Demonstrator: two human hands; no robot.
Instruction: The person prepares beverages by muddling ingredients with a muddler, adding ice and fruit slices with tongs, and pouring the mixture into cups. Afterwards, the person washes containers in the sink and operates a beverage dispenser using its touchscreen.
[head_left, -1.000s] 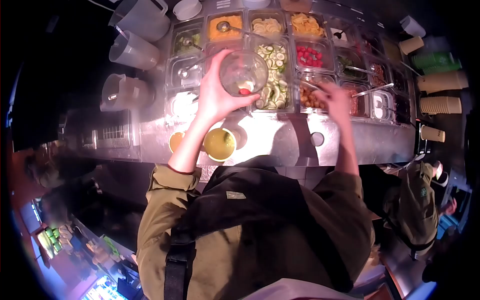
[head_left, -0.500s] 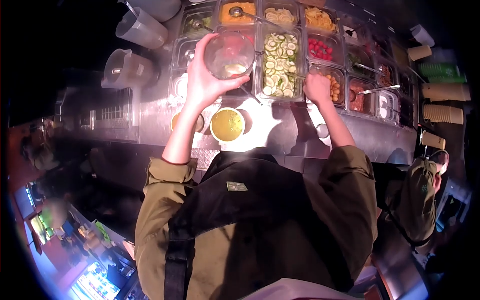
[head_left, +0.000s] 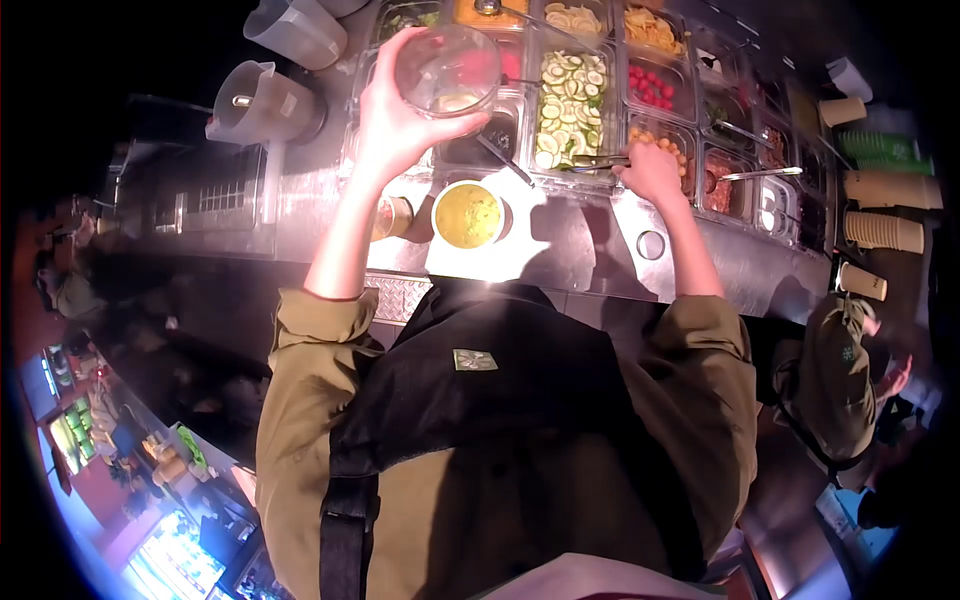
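Right hand point(head_left: 652, 170) and metal utensil point(head_left: 600, 161) shifted from chickpeas point(head_left: 668, 145) to front edge of cucumber tray point(head_left: 570, 110). Right fingers clenched round utensil — left hand point(head_left: 395, 125), left of tray, fingers curled round clear cup point(head_left: 447, 72). Soup bowl point(head_left: 468, 214) front-left of tray.

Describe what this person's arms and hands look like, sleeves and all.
The olive-brown sleeves are rolled back into thick folded cuffs, leaving the forearms uncovered. The left hand and right hand wear no gloves, and no watch shows.
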